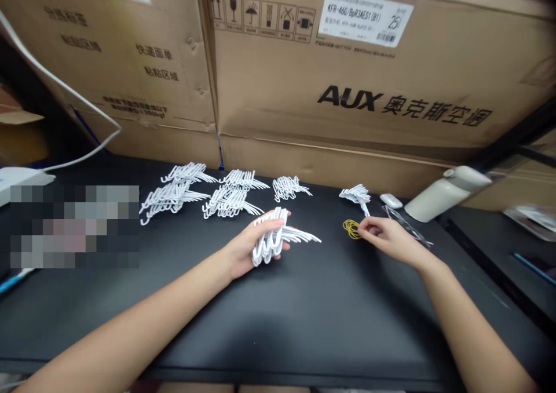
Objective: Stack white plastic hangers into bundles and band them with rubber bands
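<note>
My left hand (247, 245) is closed around a bundle of white hooks (266, 243), held above the middle of the black table. Their curved ends face left and their straight ends fan out to the right. To the right, my right hand (384, 235) pinches the edge of a small pile of yellow rubber bands (351, 229); how many are between the fingertips is hidden. Behind the rubber bands lies a smaller heap of white hooks (356, 195). More bundles of the same hooks (234, 202) rest behind and left of my left hand, with a single bundle (290, 188) nearer the middle.
Large cardboard boxes (278, 91) stand along the back of the black table (278, 323). A pale bottle (443, 196) lies tilted at the right, beside a small white case (391, 200) and glasses (408, 225). A white cable (82, 94) hangs at the left.
</note>
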